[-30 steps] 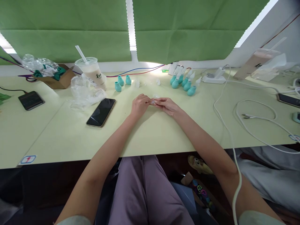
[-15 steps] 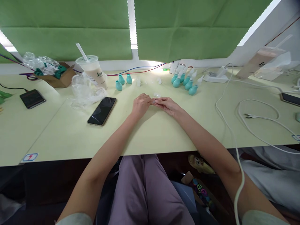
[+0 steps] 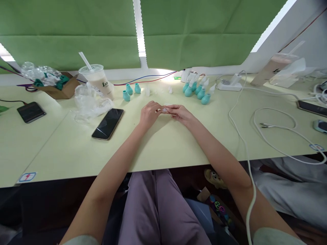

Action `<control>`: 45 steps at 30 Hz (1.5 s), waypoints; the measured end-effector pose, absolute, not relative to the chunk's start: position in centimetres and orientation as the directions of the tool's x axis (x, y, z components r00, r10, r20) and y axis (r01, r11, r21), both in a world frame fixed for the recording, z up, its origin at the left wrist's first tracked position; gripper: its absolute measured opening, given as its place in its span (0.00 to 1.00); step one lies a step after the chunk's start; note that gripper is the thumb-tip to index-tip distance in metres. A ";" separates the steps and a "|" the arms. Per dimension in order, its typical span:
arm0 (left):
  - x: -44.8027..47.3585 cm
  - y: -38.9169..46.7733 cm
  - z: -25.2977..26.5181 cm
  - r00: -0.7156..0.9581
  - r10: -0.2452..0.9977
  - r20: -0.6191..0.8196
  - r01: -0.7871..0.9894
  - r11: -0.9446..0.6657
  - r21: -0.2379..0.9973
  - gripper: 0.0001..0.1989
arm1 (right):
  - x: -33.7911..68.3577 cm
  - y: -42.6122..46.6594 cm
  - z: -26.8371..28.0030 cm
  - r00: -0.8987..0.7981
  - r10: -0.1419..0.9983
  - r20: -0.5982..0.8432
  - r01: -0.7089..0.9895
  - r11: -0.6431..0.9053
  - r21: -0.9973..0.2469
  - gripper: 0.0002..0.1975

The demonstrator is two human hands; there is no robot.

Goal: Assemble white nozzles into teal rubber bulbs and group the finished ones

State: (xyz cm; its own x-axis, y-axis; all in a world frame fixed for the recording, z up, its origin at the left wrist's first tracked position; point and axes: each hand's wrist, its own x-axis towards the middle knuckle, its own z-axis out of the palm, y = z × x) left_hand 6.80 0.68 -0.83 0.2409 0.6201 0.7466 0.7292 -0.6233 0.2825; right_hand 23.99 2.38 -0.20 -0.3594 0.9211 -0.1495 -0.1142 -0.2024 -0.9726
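Observation:
Over the middle of the table, my left hand (image 3: 150, 114) and my right hand (image 3: 181, 113) meet fingertip to fingertip. Between them they pinch a small whitish translucent piece (image 3: 164, 109), mostly covered by the fingers. Behind the hands lie a few small clear pieces, among them a pointed one (image 3: 170, 90) and an upright one (image 3: 147, 91). To the back left stand three open teal bulb-shaped pieces (image 3: 126, 95). Several more teal bulbs (image 3: 205, 99), fitted with pointed white tips, are grouped at the back right.
A black phone (image 3: 108, 124) lies left of my hands, near a crumpled plastic bag (image 3: 88, 100) and a drink cup (image 3: 98, 80). A cardboard box (image 3: 65, 89) sits further left. White cables (image 3: 237, 117) and a power strip (image 3: 230, 85) occupy the right. Another person's legs (image 3: 283, 183) show lower right.
The whole view has shifted slightly, as the head turned. My fingers have shifted a little around the small piece, and its whitish tip shows more between them now.

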 end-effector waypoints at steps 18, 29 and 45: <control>5.8 1.6 -1.3 0.072 0.803 0.591 0.728 -0.448 0.520 0.08 | 25.4 4.6 -0.7 -0.139 0.904 0.403 0.522 0.413 -0.746 0.17; 5.0 2.1 -1.8 0.009 0.931 0.364 0.615 -0.292 0.733 0.10 | 24.3 5.7 -2.7 -0.335 0.852 0.402 0.655 0.517 -0.551 0.09; 5.1 1.9 -1.0 -0.008 0.937 0.348 0.441 -0.309 0.843 0.09 | 23.7 3.7 -0.5 -0.353 0.821 0.449 0.352 0.561 -0.749 0.09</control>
